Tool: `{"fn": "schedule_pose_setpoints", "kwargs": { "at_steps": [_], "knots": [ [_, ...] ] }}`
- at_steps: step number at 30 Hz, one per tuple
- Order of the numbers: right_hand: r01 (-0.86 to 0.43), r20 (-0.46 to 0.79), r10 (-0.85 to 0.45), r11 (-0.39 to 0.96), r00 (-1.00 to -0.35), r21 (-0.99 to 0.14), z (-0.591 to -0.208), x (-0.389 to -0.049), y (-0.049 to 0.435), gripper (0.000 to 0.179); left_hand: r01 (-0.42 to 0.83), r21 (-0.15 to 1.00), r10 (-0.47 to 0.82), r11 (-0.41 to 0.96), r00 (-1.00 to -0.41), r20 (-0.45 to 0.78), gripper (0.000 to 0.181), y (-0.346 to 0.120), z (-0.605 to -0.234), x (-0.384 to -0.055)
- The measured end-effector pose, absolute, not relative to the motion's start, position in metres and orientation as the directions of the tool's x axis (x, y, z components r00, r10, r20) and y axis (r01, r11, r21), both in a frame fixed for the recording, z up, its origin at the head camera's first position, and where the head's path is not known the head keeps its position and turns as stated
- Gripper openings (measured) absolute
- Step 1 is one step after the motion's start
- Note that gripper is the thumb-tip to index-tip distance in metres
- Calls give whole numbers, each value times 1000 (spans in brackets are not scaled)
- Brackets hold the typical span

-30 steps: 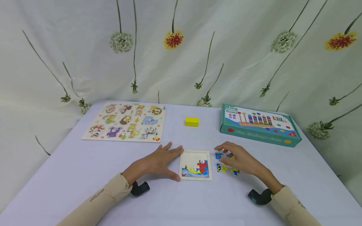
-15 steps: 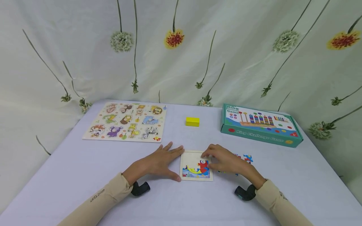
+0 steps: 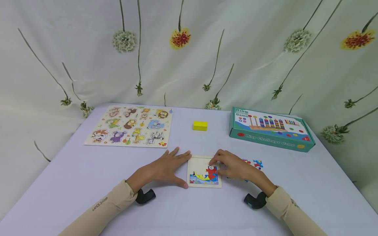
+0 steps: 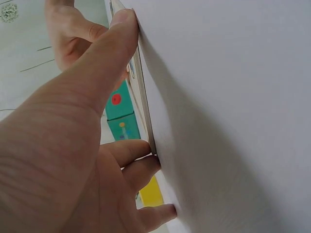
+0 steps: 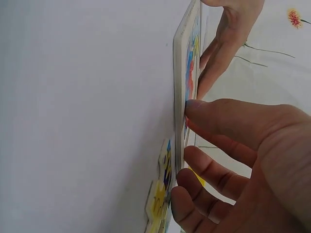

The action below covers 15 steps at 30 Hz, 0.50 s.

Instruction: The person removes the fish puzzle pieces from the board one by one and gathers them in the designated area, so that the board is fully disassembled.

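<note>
A square wooden puzzle tray (image 3: pixel 203 186) lies on the table between both hands, its lower part filled with blue, yellow and red pieces and its upper left showing bare wood. My left hand (image 3: pixel 165 167) is spread at the tray's left side, thumb at the near corner and fingers at the far corner. My right hand (image 3: pixel 234 165) reaches over the tray's right edge. Its thumb (image 5: pixel 221 116) and index finger pinch a puzzle piece low over the tray, mostly hidden behind the fingers. Several loose puzzle pieces (image 3: pixel 258 164) lie right of the tray, partly under that hand.
An animal peg puzzle board (image 3: pixel 130 126) lies at the back left. A yellow block (image 3: pixel 200 126) stands behind the tray. The green Ring Challenge Game box (image 3: pixel 271 129) is at the back right, near the flowered curtain.
My right hand has moved left from over the loose pieces to the tray's right side, uncovering pieces behind it. In the last half second it barely moves. My left hand stays at the tray.
</note>
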State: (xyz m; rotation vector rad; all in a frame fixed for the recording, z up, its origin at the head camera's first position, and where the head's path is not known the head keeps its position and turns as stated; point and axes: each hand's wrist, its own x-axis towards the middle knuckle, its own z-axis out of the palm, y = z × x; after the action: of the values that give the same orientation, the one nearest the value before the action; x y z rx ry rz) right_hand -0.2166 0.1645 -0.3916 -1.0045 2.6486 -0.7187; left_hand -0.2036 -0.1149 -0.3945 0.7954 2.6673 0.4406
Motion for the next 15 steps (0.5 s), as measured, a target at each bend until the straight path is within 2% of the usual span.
{"fn": "schedule_pose_setpoints", "kwargs": {
  "at_steps": [15],
  "knots": [
    [-560,-29,-690,611,-723,-559,-390,-213,164,28,469,385,570,795,-794,-212,102,-115,-393,-202]
  ]
}}
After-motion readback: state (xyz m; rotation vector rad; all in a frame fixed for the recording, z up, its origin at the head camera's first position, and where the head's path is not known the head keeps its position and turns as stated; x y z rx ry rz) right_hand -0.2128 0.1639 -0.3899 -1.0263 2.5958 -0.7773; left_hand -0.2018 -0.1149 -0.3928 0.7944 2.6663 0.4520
